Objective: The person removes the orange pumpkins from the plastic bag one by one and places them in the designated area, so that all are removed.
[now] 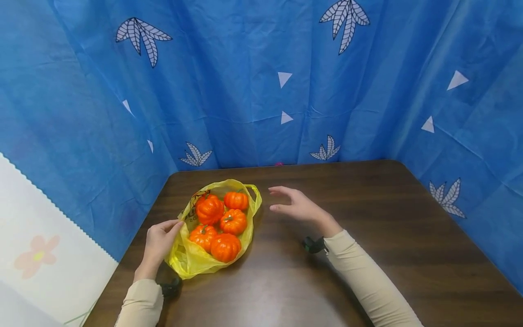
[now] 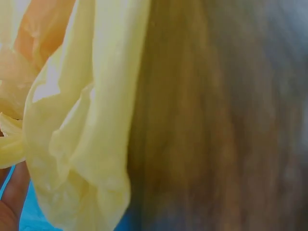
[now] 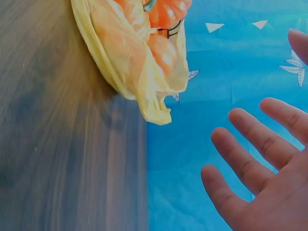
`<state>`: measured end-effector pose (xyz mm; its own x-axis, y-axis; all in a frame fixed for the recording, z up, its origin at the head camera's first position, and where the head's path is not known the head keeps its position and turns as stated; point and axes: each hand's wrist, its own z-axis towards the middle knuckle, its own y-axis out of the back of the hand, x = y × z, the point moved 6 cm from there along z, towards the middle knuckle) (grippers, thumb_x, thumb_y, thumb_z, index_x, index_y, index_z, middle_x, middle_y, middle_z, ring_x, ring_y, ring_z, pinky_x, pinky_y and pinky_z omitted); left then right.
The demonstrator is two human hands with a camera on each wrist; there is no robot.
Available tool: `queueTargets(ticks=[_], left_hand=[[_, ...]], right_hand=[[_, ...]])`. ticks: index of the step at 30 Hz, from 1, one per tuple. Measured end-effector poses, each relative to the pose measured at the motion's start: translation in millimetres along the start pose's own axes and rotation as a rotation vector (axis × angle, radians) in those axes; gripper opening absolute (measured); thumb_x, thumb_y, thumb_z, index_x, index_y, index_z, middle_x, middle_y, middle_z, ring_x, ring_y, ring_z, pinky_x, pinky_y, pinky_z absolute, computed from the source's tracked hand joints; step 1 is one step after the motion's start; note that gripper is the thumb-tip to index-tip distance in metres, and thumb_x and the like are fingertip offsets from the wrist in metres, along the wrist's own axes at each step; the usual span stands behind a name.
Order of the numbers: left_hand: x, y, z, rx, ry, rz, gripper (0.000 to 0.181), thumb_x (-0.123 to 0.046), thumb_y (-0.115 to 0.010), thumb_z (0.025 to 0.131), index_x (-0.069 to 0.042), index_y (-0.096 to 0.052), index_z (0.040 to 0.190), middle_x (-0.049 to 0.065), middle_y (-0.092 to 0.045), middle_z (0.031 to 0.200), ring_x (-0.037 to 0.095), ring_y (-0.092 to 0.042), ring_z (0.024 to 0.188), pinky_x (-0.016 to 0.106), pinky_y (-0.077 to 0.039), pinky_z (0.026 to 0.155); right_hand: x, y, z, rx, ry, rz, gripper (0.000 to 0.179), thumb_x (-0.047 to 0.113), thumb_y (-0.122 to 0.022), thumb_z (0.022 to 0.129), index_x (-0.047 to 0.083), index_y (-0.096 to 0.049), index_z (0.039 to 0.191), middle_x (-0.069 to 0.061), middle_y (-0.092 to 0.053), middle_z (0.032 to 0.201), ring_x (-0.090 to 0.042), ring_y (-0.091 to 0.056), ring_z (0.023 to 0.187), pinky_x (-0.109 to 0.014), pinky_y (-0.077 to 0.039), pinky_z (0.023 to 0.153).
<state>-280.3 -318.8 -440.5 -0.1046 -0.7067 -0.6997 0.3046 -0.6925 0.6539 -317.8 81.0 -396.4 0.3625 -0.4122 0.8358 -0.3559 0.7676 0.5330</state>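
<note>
A yellow plastic bag [image 1: 192,263] lies with its mouth spread wide on the left part of the table. Several small orange pumpkins [image 1: 234,221] sit inside it, glossy and ribbed, some with green stems. My left hand [image 1: 158,243] pinches the bag's left edge between thumb and fingertips. Folds of the bag [image 2: 106,106] fill much of the left wrist view and hide most of that hand. To the right of the bag, my right hand [image 1: 298,206] hovers with fingers extended and apart, holding nothing. The bag's handle loop [image 1: 256,195] stands out toward it.
The brown wooden table [image 1: 367,218] stretches away to the right under my right forearm. A blue curtain [image 1: 253,81] with leaf and triangle prints hangs behind and along both sides. White cloth with a flower print [image 1: 37,256] hangs at the left. Dark wrist devices [image 1: 313,245] show below the sleeves.
</note>
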Motion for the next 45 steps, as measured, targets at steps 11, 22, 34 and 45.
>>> queueTargets(ticks=[11, 22, 34, 45], left_hand=[[3.4, -11.9, -2.6, -0.014, 0.101, -0.117, 0.031, -0.03, -0.069, 0.096, -0.005, -0.076, 0.113, 0.015, -0.075, 0.113, 0.002, -0.067, 0.095, 0.001, -0.043, 0.076], [2.0, -28.3, -3.8, -0.089, 0.132, -0.231, 0.033, -0.029, -0.069, 0.096, -0.002, -0.075, 0.114, 0.018, -0.074, 0.115, -0.019, -0.053, 0.085, 0.0, -0.043, 0.077], [-0.8, -44.0, -7.5, -0.049, 0.189, -0.285, 0.039, -0.036, -0.068, 0.096, -0.004, -0.074, 0.117, 0.017, -0.072, 0.12, 0.007, -0.062, 0.102, 0.0, -0.044, 0.078], [1.7, -41.1, -11.9, -0.106, 0.164, -0.318, 0.035, -0.03, -0.07, 0.095, -0.001, -0.075, 0.114, 0.021, -0.073, 0.116, -0.014, -0.058, 0.085, 0.003, -0.048, 0.076]], right_hand=[[-3.1, -17.9, 4.3, 0.032, 0.004, 0.044, 0.059, 0.04, -0.072, 0.091, 0.019, -0.053, 0.143, -0.005, -0.06, 0.141, -0.032, -0.053, 0.131, -0.047, -0.053, 0.1], [7.8, -44.7, 12.6, 0.112, 0.052, 0.107, 0.059, 0.034, -0.073, 0.09, 0.013, -0.054, 0.143, -0.015, -0.059, 0.142, -0.036, -0.053, 0.13, -0.05, -0.05, 0.104], [11.7, -65.0, 9.4, 0.119, 0.101, 0.117, 0.061, 0.022, -0.075, 0.09, 0.003, -0.052, 0.142, -0.017, -0.06, 0.14, -0.036, -0.055, 0.128, -0.057, -0.046, 0.106], [12.2, -78.6, 11.0, 0.162, 0.105, 0.098, 0.06, 0.023, -0.076, 0.088, 0.002, -0.054, 0.141, -0.017, -0.06, 0.139, -0.036, -0.055, 0.128, -0.056, -0.048, 0.104]])
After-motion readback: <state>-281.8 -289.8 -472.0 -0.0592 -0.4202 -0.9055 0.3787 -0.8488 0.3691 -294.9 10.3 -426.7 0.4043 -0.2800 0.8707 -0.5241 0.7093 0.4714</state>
